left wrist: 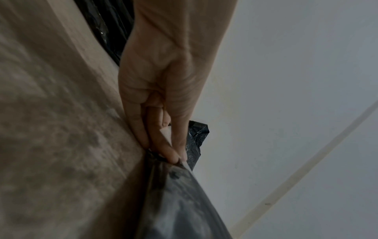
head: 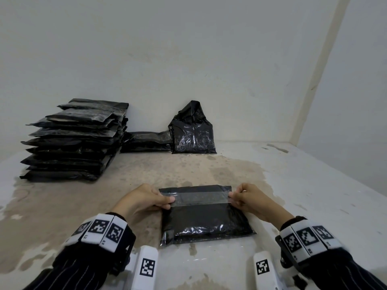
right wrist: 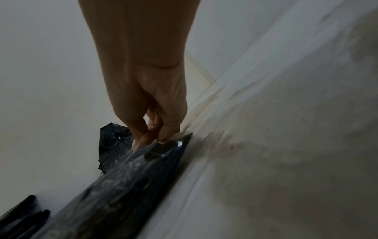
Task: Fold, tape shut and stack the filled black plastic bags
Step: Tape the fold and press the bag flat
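Left grip: my left hand [head: 144,198] pinches the left end of the clear tape strip [head: 201,198] between thumb and fingertips, at the left edge of the bag.
Right grip: my right hand [head: 250,197] pinches the right end of the same strip, at the bag's right edge.
Work item: the folded black bag [head: 204,216] lies flat on the tabletop [head: 314,195], directly in front of me, between both hands.
Tape position: the strip spans the bag side to side along the folded flap near the far edge. I cannot tell how much of it is already stuck down.
Bag relative to grip: the bag sits below and between both pinches; its body extends toward me from the taped line.
Risk 1: I judge that uneven tension between the hands could set the strip askew or wrinkled, leaving part of the flap unsealed.
Risk 2: slack in the strip could let it fold onto itself and stick.
Risk 3: releasing one end early could let the flap spring open.
Risk 4: the film is slick, so pressing could slide the bag.
Destination: the stack of bags [head: 73,141] stands far left by the wall, well apart.
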